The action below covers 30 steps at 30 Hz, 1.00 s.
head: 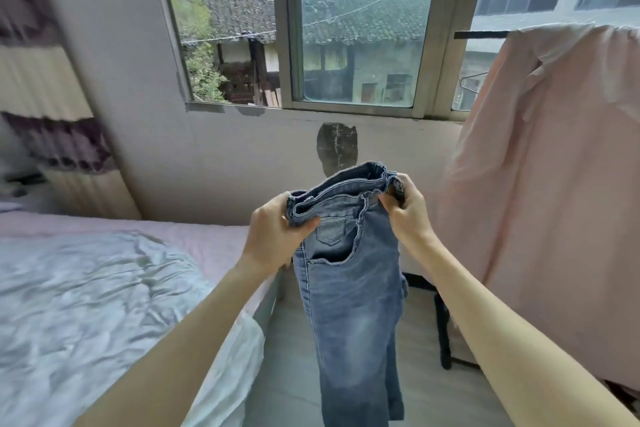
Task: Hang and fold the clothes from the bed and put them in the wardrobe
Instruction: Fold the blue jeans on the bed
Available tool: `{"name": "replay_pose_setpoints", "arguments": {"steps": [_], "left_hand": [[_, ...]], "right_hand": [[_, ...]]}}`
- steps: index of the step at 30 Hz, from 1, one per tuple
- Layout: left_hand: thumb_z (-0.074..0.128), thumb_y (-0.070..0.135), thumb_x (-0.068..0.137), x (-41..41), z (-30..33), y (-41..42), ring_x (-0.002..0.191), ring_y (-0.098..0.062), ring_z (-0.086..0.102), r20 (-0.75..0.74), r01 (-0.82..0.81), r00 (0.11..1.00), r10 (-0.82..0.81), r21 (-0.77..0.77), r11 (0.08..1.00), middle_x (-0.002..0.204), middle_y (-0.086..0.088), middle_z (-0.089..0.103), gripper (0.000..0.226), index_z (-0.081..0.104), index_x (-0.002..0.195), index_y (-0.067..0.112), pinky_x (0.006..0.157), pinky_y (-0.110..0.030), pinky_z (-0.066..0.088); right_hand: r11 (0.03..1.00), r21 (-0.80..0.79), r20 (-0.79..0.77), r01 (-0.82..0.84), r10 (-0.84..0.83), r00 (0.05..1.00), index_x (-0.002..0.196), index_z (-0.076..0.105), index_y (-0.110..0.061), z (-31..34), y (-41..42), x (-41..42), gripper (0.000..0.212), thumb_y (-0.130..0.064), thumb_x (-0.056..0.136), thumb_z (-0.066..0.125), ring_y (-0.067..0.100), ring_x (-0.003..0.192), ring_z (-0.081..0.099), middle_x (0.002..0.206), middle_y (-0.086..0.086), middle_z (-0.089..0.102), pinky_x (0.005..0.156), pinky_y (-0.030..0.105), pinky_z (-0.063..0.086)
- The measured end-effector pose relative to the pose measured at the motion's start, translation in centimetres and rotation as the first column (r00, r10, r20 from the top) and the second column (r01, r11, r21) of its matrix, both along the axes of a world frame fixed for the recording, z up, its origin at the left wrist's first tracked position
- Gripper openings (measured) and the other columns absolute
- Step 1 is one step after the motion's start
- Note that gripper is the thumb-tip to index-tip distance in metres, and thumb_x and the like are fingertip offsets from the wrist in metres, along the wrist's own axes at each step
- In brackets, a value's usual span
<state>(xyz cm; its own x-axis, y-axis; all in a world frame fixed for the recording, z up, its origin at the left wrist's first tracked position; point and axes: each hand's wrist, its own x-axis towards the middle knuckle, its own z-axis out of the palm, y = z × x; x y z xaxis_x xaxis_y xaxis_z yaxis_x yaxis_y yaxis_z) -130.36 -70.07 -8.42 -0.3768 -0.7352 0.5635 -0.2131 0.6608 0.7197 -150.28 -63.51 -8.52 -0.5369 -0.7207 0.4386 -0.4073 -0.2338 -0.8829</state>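
A pair of faded blue jeans [353,288] hangs in the air in front of me, folded lengthwise, legs dropping toward the floor. My left hand [273,236] grips the left end of the waistband, thumb on the front. At the right end of the waistband, my right hand [407,211] pinches the denim with curled fingers. The bed [104,288] lies at the lower left with a rumpled pale blue-grey cover over a pink sheet. No wardrobe is in view.
A pink cloth [554,184] hangs over a dark rail [481,34] at the right, with a black stand leg [445,336] below it. Ahead is a wall with a window [356,28]. A striped curtain [45,87] hangs at the far left. Grey floor lies between bed and rack.
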Motion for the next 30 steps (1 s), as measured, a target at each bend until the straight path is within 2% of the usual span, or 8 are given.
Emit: {"name": "replay_pose_setpoints", "arguments": {"steps": [2, 5, 9, 13, 21, 24, 26, 30], "left_hand": [[0.081, 0.012, 0.069, 2.6, 0.1, 0.9, 0.071, 0.004, 0.056, -0.016, -0.09, 0.996, 0.089, -0.051, 0.995, 0.08, 0.014, 0.065, 0.028, 0.069, 0.094, 0.012, 0.066, -0.002, 0.04], [0.08, 0.015, 0.071, 7.3, 0.6, 1.9, 0.069, 0.003, 0.059, -0.079, -0.155, 0.985, 0.155, 0.005, 0.988, 0.078, 0.012, 0.067, 0.023, 0.066, 0.089, 0.019, 0.069, -0.015, 0.048], [0.077, 0.016, 0.075, 14.9, 1.2, 2.3, 0.067, -0.003, 0.06, -0.144, -0.32, 0.934, 0.328, 0.077, 0.944, 0.075, 0.009, 0.068, 0.017, 0.064, 0.085, 0.021, 0.067, -0.023, 0.049], [0.076, 0.017, 0.076, 22.3, 1.3, 2.1, 0.064, -0.003, 0.055, -0.212, -0.436, 0.863, 0.458, 0.143, 0.888, 0.07, 0.013, 0.066, 0.016, 0.063, 0.077, 0.026, 0.062, -0.019, 0.045], [0.074, 0.017, 0.078, 42.1, -0.3, -5.3, 0.077, -0.006, 0.06, -0.208, -0.69, 0.652, 0.729, 0.238, 0.684, 0.084, 0.008, 0.067, 0.013, 0.065, 0.087, 0.019, 0.074, -0.025, 0.049], [0.074, 0.016, 0.079, 49.9, -3.6, -10.3, 0.074, -0.004, 0.058, -0.15, -0.736, 0.585, 0.797, 0.315, 0.599, 0.08, 0.011, 0.065, 0.012, 0.064, 0.085, 0.02, 0.069, -0.018, 0.047], [0.073, 0.016, 0.079, 54.6, -6.7, -13.7, 0.076, -0.007, 0.058, -0.114, -0.752, 0.534, 0.837, 0.387, 0.533, 0.081, 0.008, 0.065, 0.013, 0.064, 0.088, 0.016, 0.069, -0.02, 0.046], [0.073, 0.018, 0.08, 62.8, -13.8, -19.6, 0.082, -0.01, 0.06, -0.041, -0.774, 0.456, 0.889, 0.474, 0.419, 0.089, 0.002, 0.066, 0.018, 0.066, 0.096, 0.012, 0.067, -0.018, 0.044]], "right_hand": [[0.999, -0.012, -0.094, -0.034, 0.033, 0.995, 0.114, 0.052, -0.009, 0.4, -1.6, 2.2, 0.03, 0.008, 0.089, 0.049, 0.021, 0.097, 0.051, 0.11, 0.015, 0.056, 0.09, 0.028, 0.042], [0.993, -0.067, -0.22, -0.094, 0.077, 0.972, 0.122, 0.05, -0.002, 1.0, -4.2, 7.0, 0.038, 0.012, 0.087, 0.049, 0.018, 0.102, 0.046, 0.115, 0.017, 0.051, 0.094, 0.026, 0.038], [0.957, -0.157, -0.303, -0.245, 0.189, 0.934, 0.121, 0.052, -0.002, 1.4, -7.7, 15.0, 0.038, 0.011, 0.086, 0.049, 0.002, 0.092, 0.042, 0.109, 0.006, 0.048, 0.081, 0.0, 0.032], [0.892, -0.133, -0.304, -0.431, 0.377, 0.875, 0.121, 0.053, -0.003, 1.8, -11.4, 23.1, 0.036, 0.009, 0.088, 0.049, 0.008, 0.095, 0.045, 0.111, 0.006, 0.051, 0.082, 0.008, 0.034], [0.727, 0.074, -0.228, -0.682, 0.678, 0.699, 0.123, 0.053, -0.004, -0.3, -22.9, 45.3, 0.035, 0.007, 0.09, 0.045, 0.026, 0.108, 0.051, 0.118, 0.02, 0.055, 0.091, 0.021, 0.034], [0.676, 0.178, -0.203, -0.715, 0.736, 0.645, 0.123, 0.053, -0.005, -3.8, -28.9, 53.7, 0.034, 0.006, 0.091, 0.045, 0.027, 0.112, 0.05, 0.121, 0.017, 0.055, 0.089, 0.021, 0.034], [0.648, 0.249, -0.178, -0.72, 0.761, 0.624, 0.122, 0.054, -0.006, -6.8, -32.7, 58.9, 0.032, 0.003, 0.092, 0.046, 0.025, 0.11, 0.05, 0.12, 0.015, 0.057, 0.084, 0.02, 0.034], [0.581, 0.331, -0.096, -0.743, 0.804, 0.586, 0.115, 0.059, -0.007, -13.4, -39.1, 67.3, 0.028, 0.003, 0.091, 0.049, 0.021, 0.101, 0.054, 0.107, 0.008, 0.061, 0.079, 0.024, 0.038]]}}
